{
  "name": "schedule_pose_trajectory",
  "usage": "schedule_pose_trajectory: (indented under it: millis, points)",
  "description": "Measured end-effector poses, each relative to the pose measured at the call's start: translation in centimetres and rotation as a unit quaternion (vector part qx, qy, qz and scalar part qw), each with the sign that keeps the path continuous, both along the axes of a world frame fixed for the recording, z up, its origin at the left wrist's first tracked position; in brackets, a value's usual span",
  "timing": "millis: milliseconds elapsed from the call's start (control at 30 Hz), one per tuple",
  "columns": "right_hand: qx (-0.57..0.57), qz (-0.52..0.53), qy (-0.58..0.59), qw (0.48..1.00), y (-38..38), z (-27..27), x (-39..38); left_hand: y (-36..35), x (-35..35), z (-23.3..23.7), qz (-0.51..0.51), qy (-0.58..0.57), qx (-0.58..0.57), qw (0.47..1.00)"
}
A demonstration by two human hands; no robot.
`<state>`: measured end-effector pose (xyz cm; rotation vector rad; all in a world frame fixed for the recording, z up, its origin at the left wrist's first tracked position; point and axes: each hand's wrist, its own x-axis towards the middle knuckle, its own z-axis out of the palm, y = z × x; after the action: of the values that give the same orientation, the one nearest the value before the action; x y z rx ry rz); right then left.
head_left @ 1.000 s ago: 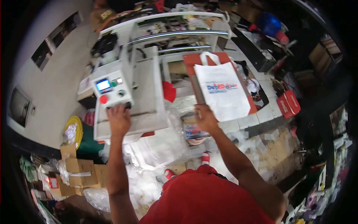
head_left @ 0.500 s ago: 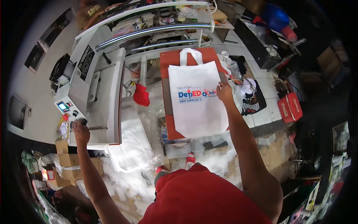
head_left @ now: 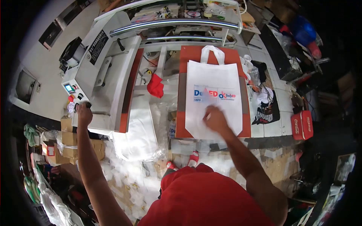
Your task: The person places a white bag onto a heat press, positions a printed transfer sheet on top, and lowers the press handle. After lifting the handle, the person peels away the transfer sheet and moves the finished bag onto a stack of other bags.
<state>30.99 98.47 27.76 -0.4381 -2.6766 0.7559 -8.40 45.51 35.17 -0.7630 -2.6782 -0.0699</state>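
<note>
A white cloth tote bag (head_left: 215,79) with blue and red printing lies flat on the red-edged platen (head_left: 245,109) of a heat press. Its loop handles point away from me. Above the bag's lower middle, my right hand (head_left: 215,119) is smeared by motion; I cannot see whether its fingers touch the cloth or hold anything. At the left, my left hand (head_left: 84,114) is closed round a black handle (head_left: 86,104) at the front of the press's white upper housing (head_left: 115,71), just below its control buttons.
White bags (head_left: 137,139) in clear plastic are stacked below the press. Between the platens hangs a red cloth (head_left: 155,86). A red cooler bag (head_left: 302,125) and a black printed cloth (head_left: 267,111) lie at right. Cardboard boxes (head_left: 71,145) stand at lower left; a metal rail (head_left: 173,25) crosses behind.
My right hand has moved from the bag's right edge toward its lower middle. My left hand stays on the handle. The whole view has shifted, with the press appearing further right.
</note>
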Motion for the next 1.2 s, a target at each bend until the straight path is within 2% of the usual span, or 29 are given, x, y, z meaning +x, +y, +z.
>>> schedule_pose_trajectory:
  millis: [33,67,133,167,200,233,267,300,333,367,400,433,467,533,600,633,667,700,733,800,867,967,1000,1067,1100,1167,1200]
  points:
    - [-0.087,0.056,-0.044,0.994,-3.6,-0.2,1.2,-0.2,-0.3,-0.2,-0.002,0.010,0.012,1.000]
    - [-0.149,0.126,-0.168,0.966,-6.5,1.3,2.1,-0.2,-0.3,-0.4,-0.002,0.009,0.013,1.000]
    - [-0.132,0.287,-0.255,0.914,-10.6,2.0,3.9,0.3,0.3,0.2,-0.035,0.047,0.017,0.998]
    - [-0.218,0.345,-0.266,0.873,-11.8,0.8,4.3,0.6,0.6,0.9,0.004,-0.007,0.005,1.000]
    - [-0.302,0.399,-0.274,0.821,-12.8,-0.3,4.3,1.1,1.0,1.3,0.006,-0.009,0.005,1.000]
    - [-0.359,0.356,-0.335,0.795,-14.0,0.0,3.3,0.9,1.1,1.5,-0.030,-0.002,-0.012,0.999]
    - [-0.403,0.314,-0.345,0.787,-14.9,-0.4,2.2,0.3,1.1,1.7,-0.061,0.005,-0.031,0.998]
    - [-0.345,0.281,-0.256,0.858,-16.0,-5.0,1.3,-0.5,0.2,0.3,-0.069,0.033,-0.038,0.996]
    - [-0.313,0.217,-0.205,0.902,-17.0,-7.2,0.0,-1.8,-0.7,-0.9,-0.072,0.060,-0.050,0.994]
    - [-0.284,0.143,-0.190,0.929,-18.1,-10.1,-1.4,-1.6,-0.3,-0.1,-0.046,-0.004,0.040,0.998]
    - [-0.302,0.072,-0.205,0.928,-19.2,-13.4,-3.2,-0.4,1.0,0.9,-0.021,-0.062,0.133,0.989]
    - [-0.237,0.041,-0.160,0.957,-20.3,-16.4,-4.5,-0.2,2.5,1.5,-0.071,0.019,0.169,0.983]
    - [-0.222,0.022,-0.159,0.962,-21.5,-17.0,-5.9,0.4,3.7,2.0,-0.124,0.100,0.205,0.966]
    - [-0.246,-0.029,-0.154,0.957,-24.5,-18.9,-9.0,0.8,9.0,3.4,-0.130,0.151,0.203,0.959]
    - [-0.213,-0.052,-0.158,0.963,-27.6,-20.0,-11.1,-1.0,14.5,0.1,-0.089,0.132,0.240,0.958]
    - [-0.178,-0.081,-0.160,0.968,-28.8,-20.5,-11.8,-1.8,17.6,-1.5,-0.059,0.102,0.215,0.969]
    - [-0.182,-0.077,-0.161,0.967,-29.7,-21.0,-12.2,-3.0,20.7,-3.3,-0.031,0.071,0.189,0.979]
    - [-0.205,-0.103,-0.196,0.953,-30.3,-21.5,-12.4,-4.8,23.1,-7.5,-0.049,0.051,0.261,0.963]
    - [-0.227,-0.129,-0.229,0.938,-30.7,-21.9,-12.8,-5.7,25.8,-8.5,-0.023,-0.019,0.229,0.973]
    - [-0.255,-0.137,-0.223,0.931,-31.2,-22.0,-13.0,-8.0,30.2,-12.0,0.035,-0.125,0.246,0.960]
    - [-0.256,-0.206,-0.164,0.930,-31.3,-20.7,-12.9,-10.7,33.4,-16.9,0.061,-0.158,0.284,0.944]
    - [-0.247,-0.159,-0.128,0.947,-29.7,-22.6,-12.5,-12.5,35.6,-23.1,0.178,-0.235,0.344,0.892]
    - [-0.242,-0.154,-0.127,0.950,-29.4,-22.1,-12.6,-12.4,35.5,-24.2,0.180,-0.233,0.350,0.889]
    - [-0.114,-0.110,-0.209,0.965,-28.9,-21.0,-12.7,-12.0,34.7,-25.4,0.256,-0.298,0.381,0.837]
    - [-0.112,-0.111,-0.207,0.966,-28.5,-21.3,-12.7,-11.9,34.2,-26.0,0.275,-0.321,0.375,0.825]
    - [-0.280,-0.112,-0.230,0.925,-27.5,-22.5,-12.7,-11.3,33.0,-26.2,0.286,-0.336,0.391,0.808]
    - [-0.279,-0.117,-0.225,0.926,-27.4,-20.9,-12.1,-10.8,32.3,-26.1,0.299,-0.351,0.405,0.790]
